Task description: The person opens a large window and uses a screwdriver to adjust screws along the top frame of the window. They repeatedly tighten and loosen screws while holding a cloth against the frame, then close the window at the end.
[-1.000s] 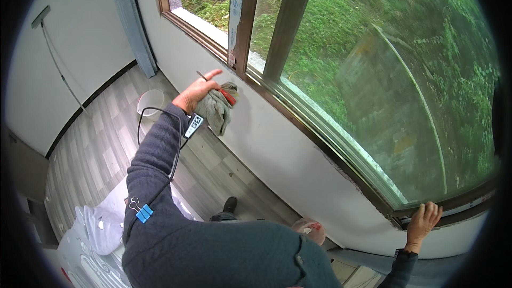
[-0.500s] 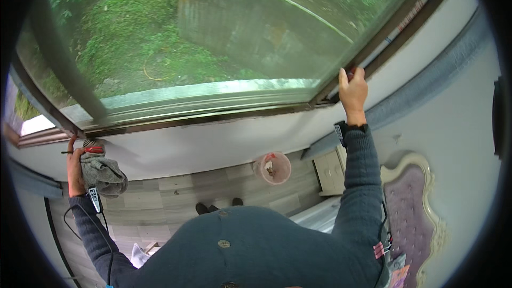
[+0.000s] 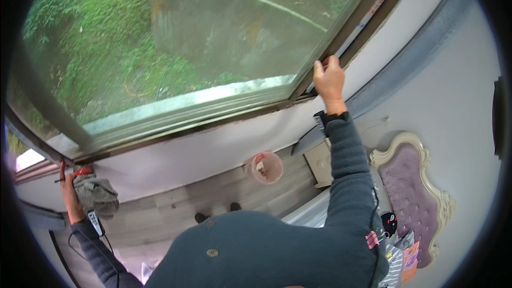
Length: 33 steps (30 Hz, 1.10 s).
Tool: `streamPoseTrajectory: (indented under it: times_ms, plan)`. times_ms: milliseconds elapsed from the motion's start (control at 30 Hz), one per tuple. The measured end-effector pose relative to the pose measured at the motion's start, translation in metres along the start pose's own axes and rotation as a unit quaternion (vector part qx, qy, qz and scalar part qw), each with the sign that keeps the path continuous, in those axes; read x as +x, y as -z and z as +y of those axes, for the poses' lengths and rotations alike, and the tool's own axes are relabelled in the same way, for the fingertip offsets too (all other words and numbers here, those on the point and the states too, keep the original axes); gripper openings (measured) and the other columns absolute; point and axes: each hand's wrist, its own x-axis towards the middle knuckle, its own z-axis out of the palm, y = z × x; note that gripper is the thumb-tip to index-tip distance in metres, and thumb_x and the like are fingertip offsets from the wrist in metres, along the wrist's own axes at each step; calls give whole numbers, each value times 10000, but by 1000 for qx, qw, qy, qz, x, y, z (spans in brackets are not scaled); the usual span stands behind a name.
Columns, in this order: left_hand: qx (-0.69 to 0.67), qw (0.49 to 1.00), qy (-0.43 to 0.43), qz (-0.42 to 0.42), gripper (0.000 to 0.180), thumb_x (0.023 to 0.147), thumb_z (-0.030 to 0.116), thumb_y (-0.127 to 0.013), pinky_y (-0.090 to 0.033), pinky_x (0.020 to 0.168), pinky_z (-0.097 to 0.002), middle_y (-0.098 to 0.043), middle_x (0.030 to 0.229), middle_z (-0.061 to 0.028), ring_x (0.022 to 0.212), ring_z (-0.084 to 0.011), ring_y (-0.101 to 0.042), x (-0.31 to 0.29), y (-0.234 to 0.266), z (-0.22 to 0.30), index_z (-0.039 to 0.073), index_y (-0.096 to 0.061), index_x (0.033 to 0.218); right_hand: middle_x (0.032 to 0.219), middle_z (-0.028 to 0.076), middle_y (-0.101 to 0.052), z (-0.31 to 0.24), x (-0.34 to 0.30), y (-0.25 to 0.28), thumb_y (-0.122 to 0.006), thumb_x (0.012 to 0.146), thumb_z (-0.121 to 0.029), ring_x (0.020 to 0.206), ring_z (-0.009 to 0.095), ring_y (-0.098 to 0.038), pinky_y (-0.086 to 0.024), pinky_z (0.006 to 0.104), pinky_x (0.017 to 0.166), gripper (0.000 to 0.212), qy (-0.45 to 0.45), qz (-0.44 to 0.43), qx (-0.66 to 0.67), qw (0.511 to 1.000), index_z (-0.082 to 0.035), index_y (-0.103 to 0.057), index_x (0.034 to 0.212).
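A translucent pink bucket (image 3: pixel 276 167), with red and white matter inside, stands on the grey plank floor (image 3: pixel 178 198) near a cream cabinet (image 3: pixel 318 161). To the right, as I see it, a tufted mauve headboard (image 3: pixel 408 192) with a carved cream border stands by the pale wall (image 3: pixel 458 128); striped fabric (image 3: pixel 393 264) lies near it. A blue-grey curtain (image 3: pixel 413 56) hangs gathered. Outdoors: a green slope (image 3: pixel 106 37) beside a grey surface (image 3: pixel 208 26).

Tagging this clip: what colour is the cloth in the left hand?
The cloth is grey; it shows in the head view.
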Motion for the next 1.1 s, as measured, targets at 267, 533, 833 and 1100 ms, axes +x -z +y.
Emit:
streamPoseTrajectory:
  times_ms: [267,533,833,1100]
  plan:
    - [42,999,-6,13,621,843,42,-514,-472,920,-288,-512,1385,-69,1099,-169,-581,15,9,-6,77,-456,1460,957,192,-659,-8,-4,7,-723,839,-274,844,395,-657,-519,485,710,428,-83,-3,-5,997,-29,-507,1114]
    - [-91,992,36,85,717,831,61,-491,-559,753,-365,-662,1066,-160,797,-275,-684,22,14,35,135,-298,1518,1132,260,-607,6,-7,-6,-704,850,-211,1037,422,-614,-508,461,872,539,-75,25,87,993,38,-444,1251]
    - [-59,994,63,-64,706,812,54,-466,-578,673,-391,-657,1045,-169,712,-307,-687,59,25,61,136,-322,1498,1129,307,-591,3,-4,-10,-685,859,-209,982,483,-613,-515,504,832,526,-81,36,95,992,49,-439,1246]
    - [-83,994,44,-55,645,797,47,-440,-589,591,-432,-640,1005,-162,619,-340,-671,38,-1,70,121,-386,1436,1131,298,-589,5,-5,-12,-684,861,-218,995,477,-609,-513,517,841,548,-80,35,85,993,43,-428,1270]
